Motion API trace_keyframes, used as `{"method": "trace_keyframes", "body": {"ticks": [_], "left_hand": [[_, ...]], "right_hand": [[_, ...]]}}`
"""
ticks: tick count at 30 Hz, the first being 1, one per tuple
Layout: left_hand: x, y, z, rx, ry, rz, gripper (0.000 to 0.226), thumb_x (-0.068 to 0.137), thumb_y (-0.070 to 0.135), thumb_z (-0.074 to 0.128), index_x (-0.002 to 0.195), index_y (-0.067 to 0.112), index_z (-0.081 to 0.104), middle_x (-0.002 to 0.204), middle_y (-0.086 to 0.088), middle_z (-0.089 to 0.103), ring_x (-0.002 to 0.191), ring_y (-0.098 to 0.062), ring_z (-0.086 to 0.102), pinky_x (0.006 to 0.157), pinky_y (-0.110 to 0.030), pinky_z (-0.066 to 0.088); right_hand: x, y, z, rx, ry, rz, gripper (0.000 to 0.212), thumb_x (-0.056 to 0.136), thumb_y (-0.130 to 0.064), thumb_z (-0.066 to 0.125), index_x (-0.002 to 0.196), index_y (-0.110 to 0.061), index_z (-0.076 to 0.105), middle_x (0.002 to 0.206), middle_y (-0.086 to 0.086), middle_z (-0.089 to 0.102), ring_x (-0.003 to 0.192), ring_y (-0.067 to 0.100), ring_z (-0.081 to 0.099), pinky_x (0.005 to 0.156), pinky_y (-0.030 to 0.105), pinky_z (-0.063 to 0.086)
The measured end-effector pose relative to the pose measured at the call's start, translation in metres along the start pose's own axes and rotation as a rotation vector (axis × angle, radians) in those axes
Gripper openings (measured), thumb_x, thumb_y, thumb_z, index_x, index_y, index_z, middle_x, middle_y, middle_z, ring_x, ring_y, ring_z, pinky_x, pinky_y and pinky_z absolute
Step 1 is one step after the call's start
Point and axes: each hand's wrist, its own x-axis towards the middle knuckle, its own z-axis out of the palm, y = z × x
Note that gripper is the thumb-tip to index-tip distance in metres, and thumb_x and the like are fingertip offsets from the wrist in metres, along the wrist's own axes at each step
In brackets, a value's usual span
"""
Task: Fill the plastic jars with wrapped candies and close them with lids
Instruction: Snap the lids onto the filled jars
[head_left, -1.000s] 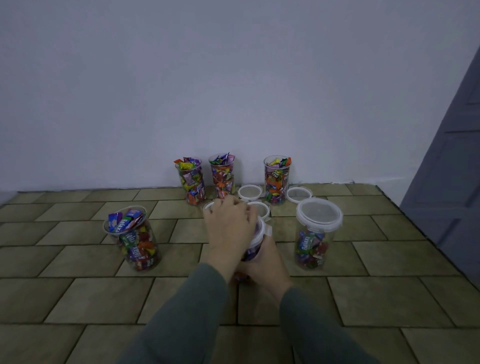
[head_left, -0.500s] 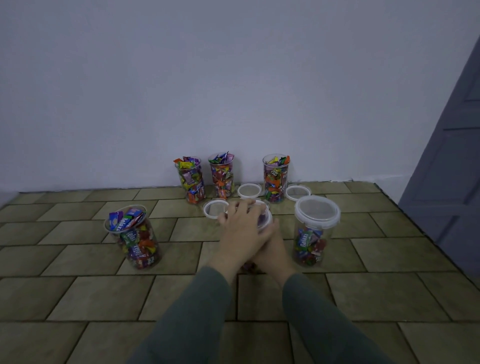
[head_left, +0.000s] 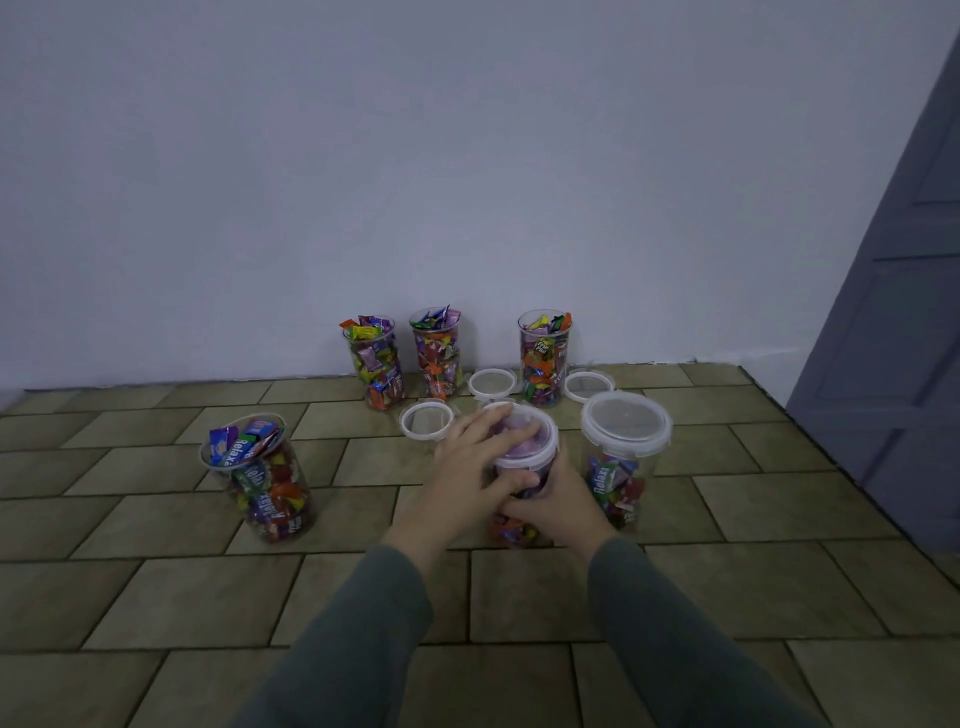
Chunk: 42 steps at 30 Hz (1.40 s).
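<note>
From the head view, the left hand (head_left: 470, 470) presses flat-fingered on the white round plastic lid (head_left: 530, 441) of the clear candy-filled plastic jar (head_left: 519, 525) at floor centre, the right hand (head_left: 558, 506) grasps its side, with a lidded jar (head_left: 623, 457) at three o'clock.

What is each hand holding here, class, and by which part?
The right hand grips the middle jar around its side wall. The left hand lies on its lid, fingers over the top.
</note>
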Motion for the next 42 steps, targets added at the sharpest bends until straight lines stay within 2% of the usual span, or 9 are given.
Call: {"method": "trace_keyframes", "body": {"ticks": [7,13,16,18,21,27,32,36,42], "left_hand": [[-0.004,0.017,0.015,-0.3,0.081,-0.178,0.055,0.081,0.021,0.077,0.133,0.022,0.058,0.157,0.007,0.025,0.142,-0.005,0.026,0.104,0.001,0.019],[0.001,0.018,0.004,-0.335,-0.026,-0.193,0.054,0.085,0.022,0.073,0.136,0.026,0.055,0.159,0.01,0.02,0.143,-0.004,0.019,0.107,-0.012,0.02],[-0.005,0.012,0.0,-0.347,-0.028,-0.18,0.057,0.087,0.025,0.072,0.138,0.033,0.047,0.159,0.011,0.02,0.143,-0.003,0.02,0.112,-0.023,0.027],[-0.015,0.005,-0.001,-0.369,0.045,-0.207,0.059,0.087,0.032,0.071,0.138,0.04,0.043,0.156,0.012,0.026,0.142,-0.003,0.026,0.106,-0.03,0.04],[-0.037,-0.01,-0.007,-0.375,0.194,-0.297,0.044,0.089,0.035,0.067,0.128,0.043,0.05,0.14,0.016,0.043,0.123,-0.001,0.045,0.079,-0.009,0.044],[-0.081,-0.058,-0.023,-0.413,0.594,-0.655,0.024,0.091,0.025,0.065,0.112,0.034,0.056,0.122,0.004,0.055,0.105,-0.013,0.054,0.086,-0.028,0.047],[-0.112,-0.102,-0.038,-0.496,0.793,-0.888,0.055,0.079,0.019,0.077,0.117,0.026,0.038,0.13,-0.007,0.045,0.116,-0.024,0.052,0.1,-0.046,0.048],[-0.108,-0.118,-0.057,-0.493,0.873,-0.992,0.091,0.065,0.018,0.088,0.134,0.02,0.028,0.14,-0.014,0.036,0.124,-0.027,0.047,0.103,-0.036,0.043],[-0.089,-0.143,-0.067,-0.365,0.883,-0.865,0.114,0.057,0.025,0.093,0.147,0.021,0.023,0.145,-0.005,0.036,0.135,-0.024,0.035,0.113,-0.049,0.032]], "right_hand": [[-0.001,0.005,-0.008,-0.022,0.086,-0.005,0.102,0.052,-0.032,0.09,0.139,-0.027,0.036,0.135,-0.009,0.051,0.125,0.003,0.049,0.105,0.033,0.045],[-0.011,-0.012,-0.005,-0.031,0.145,0.086,0.097,0.062,-0.02,0.087,0.141,-0.023,0.031,0.136,-0.005,0.046,0.125,0.007,0.046,0.1,0.022,0.041],[-0.013,-0.033,-0.004,-0.198,0.084,0.273,0.074,0.073,-0.025,0.079,0.137,-0.016,0.043,0.129,0.004,0.056,0.117,0.019,0.054,0.096,0.031,0.047],[-0.018,-0.049,-0.004,-0.516,-0.107,0.391,0.045,0.081,-0.04,0.068,0.12,-0.018,0.06,0.114,0.005,0.065,0.103,0.02,0.061,0.089,0.033,0.051],[-0.025,-0.063,0.008,-0.659,-0.249,0.486,0.042,0.082,-0.05,0.064,0.107,-0.017,0.064,0.105,0.006,0.067,0.093,0.019,0.063,0.082,0.032,0.054],[-0.006,-0.082,0.062,-0.718,-0.291,0.38,0.052,0.09,-0.042,0.058,0.123,-0.003,0.055,0.122,0.013,0.059,0.111,0.028,0.058,0.086,0.031,0.048],[0.019,-0.074,0.105,-0.763,-0.257,0.295,0.03,0.091,-0.03,0.057,0.108,-0.005,0.059,0.109,0.011,0.062,0.097,0.026,0.062,0.07,0.028,0.047],[0.044,-0.062,0.129,-0.985,-0.245,0.148,0.022,0.094,-0.011,0.048,0.111,-0.005,0.062,0.113,0.012,0.063,0.103,0.028,0.063,0.076,0.032,0.05],[0.101,-0.039,0.146,-1.222,-0.229,0.03,0.037,0.098,0.003,0.033,0.131,0.002,0.049,0.131,0.019,0.052,0.115,0.032,0.056,0.089,0.038,0.049]]}}
